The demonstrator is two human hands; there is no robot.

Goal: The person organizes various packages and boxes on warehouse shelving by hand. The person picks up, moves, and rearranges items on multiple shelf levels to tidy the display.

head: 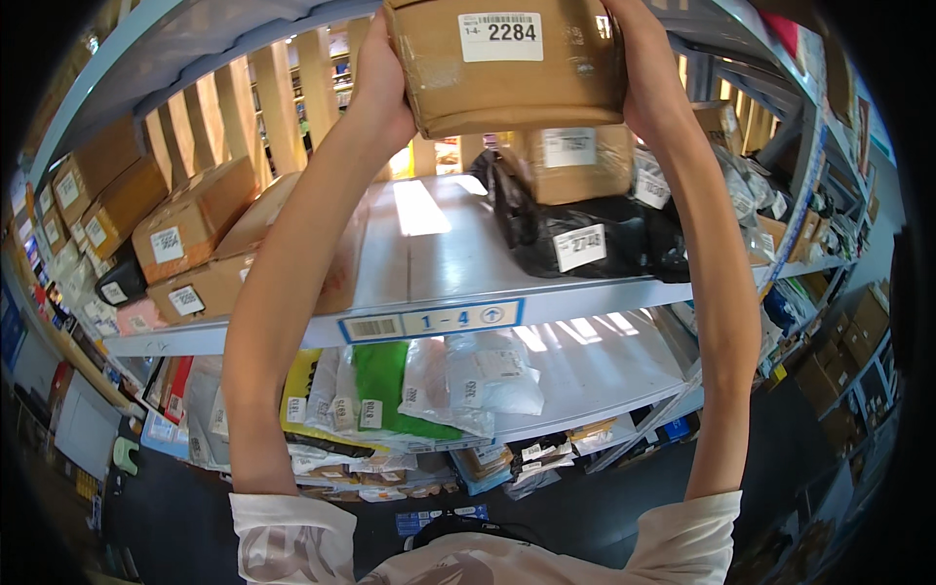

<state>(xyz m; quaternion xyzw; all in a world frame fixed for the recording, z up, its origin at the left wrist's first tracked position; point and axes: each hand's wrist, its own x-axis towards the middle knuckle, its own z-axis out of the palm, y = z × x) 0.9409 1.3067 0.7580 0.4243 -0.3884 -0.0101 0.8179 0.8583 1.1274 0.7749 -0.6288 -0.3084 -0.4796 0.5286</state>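
Both arms reach up and forward. A taped cardboard box (512, 88) with a white label is held between my hands at the top of the view. My left hand (384, 95) presses on its left side, and my right hand (647, 73) on its right side; the fingertips of both are mostly hidden or cut off. Beyond and below the raised box, a smaller cardboard box (581, 175) sits on a black plastic parcel (621, 252) on the metal shelf (431, 274). More cardboard boxes (194, 219) are stacked on the shelf's left part.
The lower shelf (607, 387) carries soft mailers, among them a green one (380, 373). Shelf posts (812, 139) curve along the right. Wooden slats (278, 102) stand behind the shelf. More parcels lie at both sides and near the dark floor (621, 504).
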